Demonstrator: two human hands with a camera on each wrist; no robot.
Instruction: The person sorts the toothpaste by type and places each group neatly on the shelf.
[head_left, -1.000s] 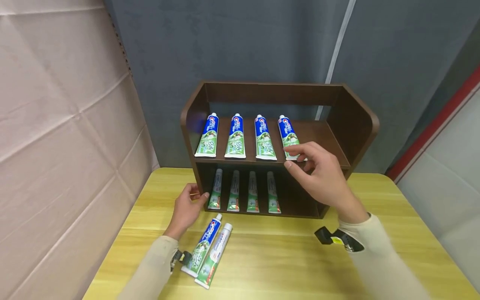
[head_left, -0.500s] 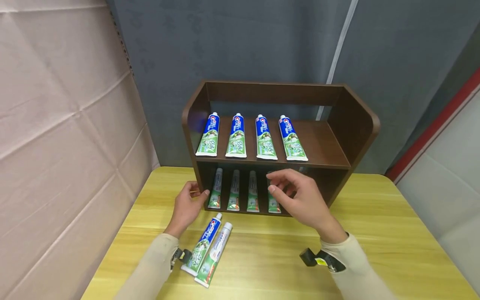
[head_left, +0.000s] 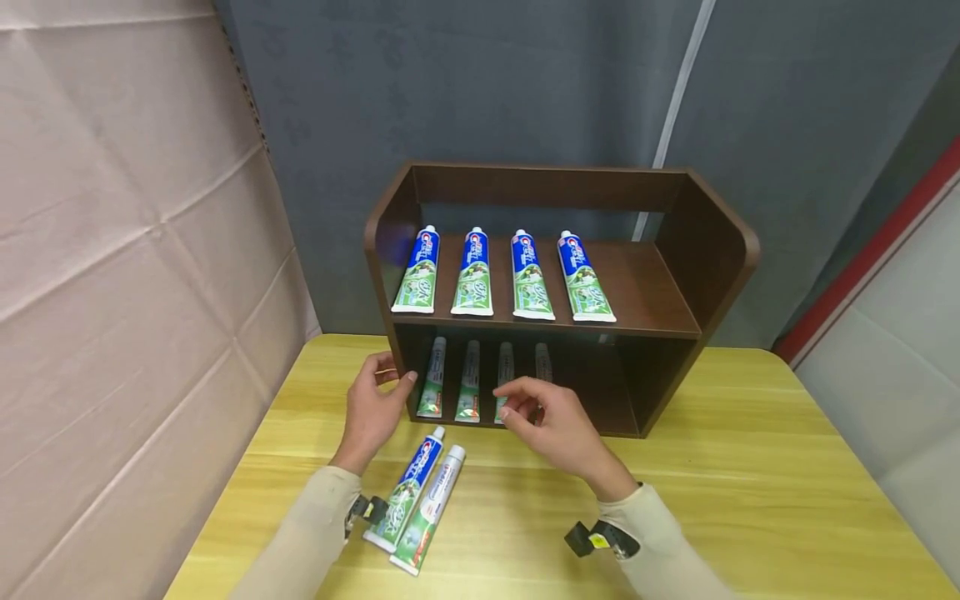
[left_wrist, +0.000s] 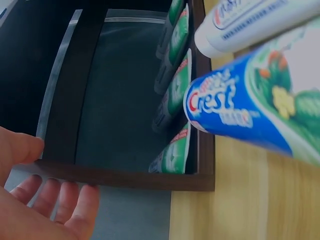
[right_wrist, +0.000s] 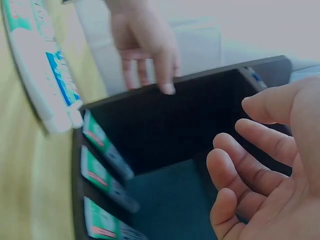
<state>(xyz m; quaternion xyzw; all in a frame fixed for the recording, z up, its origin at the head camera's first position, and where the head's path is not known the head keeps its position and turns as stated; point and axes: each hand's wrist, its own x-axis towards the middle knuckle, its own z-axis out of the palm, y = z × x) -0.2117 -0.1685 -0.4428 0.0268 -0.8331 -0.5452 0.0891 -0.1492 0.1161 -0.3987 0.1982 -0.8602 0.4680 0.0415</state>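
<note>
A dark brown two-tier shelf (head_left: 678, 332) stands on the table. My left hand (head_left: 377, 410) grips its left side panel, thumb at the front edge and fingers outside, as the left wrist view shows. My right hand (head_left: 558, 425), loosely curled and holding nothing, hovers before the lower tier and partly hides two tubes. Several blue-and-green toothpaste tubes (head_left: 473, 275) lie in a row on the upper tier. Several slimmer green-and-grey toothpaste tubes (head_left: 468, 383) line the lower one. In front, a Crest toothpaste tube (left_wrist: 220, 102) and a white-and-green toothpaste tube (head_left: 430, 512) lie side by side.
The yellow wood-grain table (head_left: 750, 500) carries everything. A pale cloth wall (head_left: 150, 292) rises at the left and a grey curtain (head_left: 525, 83) hangs behind the shelf. At the right is a white panel with a red strip (head_left: 862, 258).
My right hand has left the rightmost tube on the upper tier and moved down and left, to the front of the lower tier. The left hand stays at the side panel.
</note>
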